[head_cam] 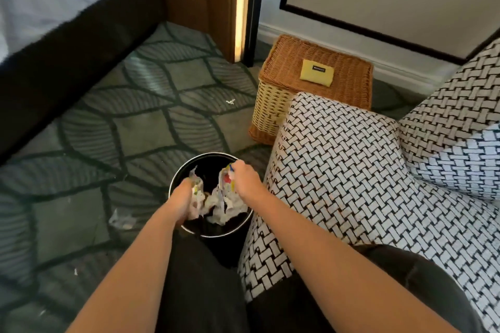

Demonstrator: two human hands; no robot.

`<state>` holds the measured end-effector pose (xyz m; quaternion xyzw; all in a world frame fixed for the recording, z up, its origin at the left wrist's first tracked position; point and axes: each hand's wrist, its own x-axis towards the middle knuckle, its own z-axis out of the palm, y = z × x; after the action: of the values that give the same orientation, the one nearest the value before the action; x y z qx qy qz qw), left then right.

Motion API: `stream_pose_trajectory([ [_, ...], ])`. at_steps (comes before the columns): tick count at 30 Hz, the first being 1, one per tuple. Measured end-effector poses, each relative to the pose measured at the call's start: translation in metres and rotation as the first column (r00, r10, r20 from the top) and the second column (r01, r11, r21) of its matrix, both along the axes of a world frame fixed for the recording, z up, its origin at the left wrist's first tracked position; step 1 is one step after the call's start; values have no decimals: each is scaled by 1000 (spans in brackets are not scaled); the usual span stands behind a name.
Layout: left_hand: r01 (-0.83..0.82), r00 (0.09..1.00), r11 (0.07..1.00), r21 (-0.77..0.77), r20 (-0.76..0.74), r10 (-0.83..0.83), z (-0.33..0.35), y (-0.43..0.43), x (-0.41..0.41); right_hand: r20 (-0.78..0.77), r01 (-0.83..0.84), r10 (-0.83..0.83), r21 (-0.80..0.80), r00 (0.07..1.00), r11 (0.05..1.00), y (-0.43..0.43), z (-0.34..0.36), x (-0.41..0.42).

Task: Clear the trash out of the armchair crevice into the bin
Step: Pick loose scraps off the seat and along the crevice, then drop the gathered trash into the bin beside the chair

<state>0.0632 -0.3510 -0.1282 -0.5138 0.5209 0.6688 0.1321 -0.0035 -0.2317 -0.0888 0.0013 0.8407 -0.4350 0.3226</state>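
Observation:
A round black bin (177,178) with a metal rim stands on the carpet beside the left arm of the patterned armchair (338,159). Over its mouth my left hand (180,197) grips one crumpled white wrapper (197,197) with coloured print. My right hand (244,180) grips a second crumpled wrapper (226,189) that hangs into the bin. More crumpled paper (221,213) lies inside the bin below the hands. The armchair crevice is hidden from view.
A wicker box (313,84) with a yellow pouch (317,73) on its lid stands behind the armchair arm. Small scraps (230,101) and a clear wrapper (121,220) lie on the patterned carpet. A dark bed base (67,62) runs along the left.

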Motion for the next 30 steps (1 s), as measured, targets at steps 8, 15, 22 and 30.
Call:
stream_pose_trajectory([
  [8, 352, 934, 923, -157, -8, -358, -65, -25, -13, 56, -65, 58, 119, 997, 991, -37, -65, -7],
  [15, 352, 921, 803, -481, 26, -389, -64, -29, -32, 22, 162, -164, 79, 986, 984, -50, -94, -12],
  [22, 553, 825, 685, -474, 200, -528, -85, -29, -43, 66, 237, -250, 162, 966, 958, -51, -124, -21],
  [30, 886, 462, 378, -269, 434, -773, -99, -37, -34, 391, -122, -12, 316, 920, 941, -65, -135, -19],
])
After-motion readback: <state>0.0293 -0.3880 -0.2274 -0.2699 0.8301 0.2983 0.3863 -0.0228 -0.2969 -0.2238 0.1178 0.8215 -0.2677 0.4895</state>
